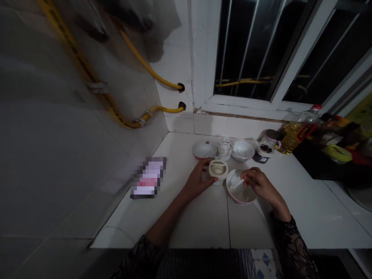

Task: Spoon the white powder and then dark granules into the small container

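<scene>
My left hand (200, 179) is closed around a small whitish seasoning jar (218, 170), its top open and some pale content showing inside. Pinched in my right hand (260, 184) is a white spoon (237, 184), its tip down in the near bowl (241, 200). That bowl is white with a pinkish lower edge and stands just right of the jar; something whitish lies in it, too dim to name. Behind my hands are a white bowl (200, 150), a second pale jar (224, 149) and another white bowl (243, 151).
A lidded jar with dark content (263, 153) and an oil bottle (290, 135) stand at the back right, near a black box (308, 162). A blurred, phone-like object (148, 177) lies left. Yellow pipe (136, 124) runs along the wall; a barred window (247, 50) is behind.
</scene>
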The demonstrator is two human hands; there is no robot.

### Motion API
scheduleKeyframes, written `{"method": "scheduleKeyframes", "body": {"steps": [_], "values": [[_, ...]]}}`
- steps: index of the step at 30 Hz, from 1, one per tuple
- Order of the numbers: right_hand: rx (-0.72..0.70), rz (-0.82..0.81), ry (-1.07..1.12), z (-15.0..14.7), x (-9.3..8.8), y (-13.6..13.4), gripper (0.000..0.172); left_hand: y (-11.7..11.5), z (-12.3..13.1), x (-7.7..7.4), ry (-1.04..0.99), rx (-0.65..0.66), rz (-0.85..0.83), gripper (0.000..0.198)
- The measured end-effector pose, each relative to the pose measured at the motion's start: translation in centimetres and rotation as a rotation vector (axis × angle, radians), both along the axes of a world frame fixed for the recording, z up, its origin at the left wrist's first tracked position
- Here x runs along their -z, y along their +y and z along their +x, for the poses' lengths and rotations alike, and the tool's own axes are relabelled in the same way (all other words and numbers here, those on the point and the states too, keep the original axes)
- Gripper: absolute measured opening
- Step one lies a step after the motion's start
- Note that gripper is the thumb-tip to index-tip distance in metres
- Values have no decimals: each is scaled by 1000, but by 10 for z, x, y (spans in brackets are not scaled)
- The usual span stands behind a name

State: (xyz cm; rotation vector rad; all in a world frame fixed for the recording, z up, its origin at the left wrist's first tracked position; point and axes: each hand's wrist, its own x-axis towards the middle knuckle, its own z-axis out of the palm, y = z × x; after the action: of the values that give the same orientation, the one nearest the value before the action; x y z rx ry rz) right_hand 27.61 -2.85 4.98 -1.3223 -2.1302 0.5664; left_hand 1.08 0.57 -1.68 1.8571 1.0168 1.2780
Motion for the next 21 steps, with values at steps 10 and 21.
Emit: {"method": "scheduleKeyframes", "body": {"steps": [10,21], "values": [[132,-393,465,9,-1,5,23,-1,0,-1,-1,-1,-4,58],[269,-396,579,14,-2,10,22,-1,-1,-2,5,4,-2,59]]}}
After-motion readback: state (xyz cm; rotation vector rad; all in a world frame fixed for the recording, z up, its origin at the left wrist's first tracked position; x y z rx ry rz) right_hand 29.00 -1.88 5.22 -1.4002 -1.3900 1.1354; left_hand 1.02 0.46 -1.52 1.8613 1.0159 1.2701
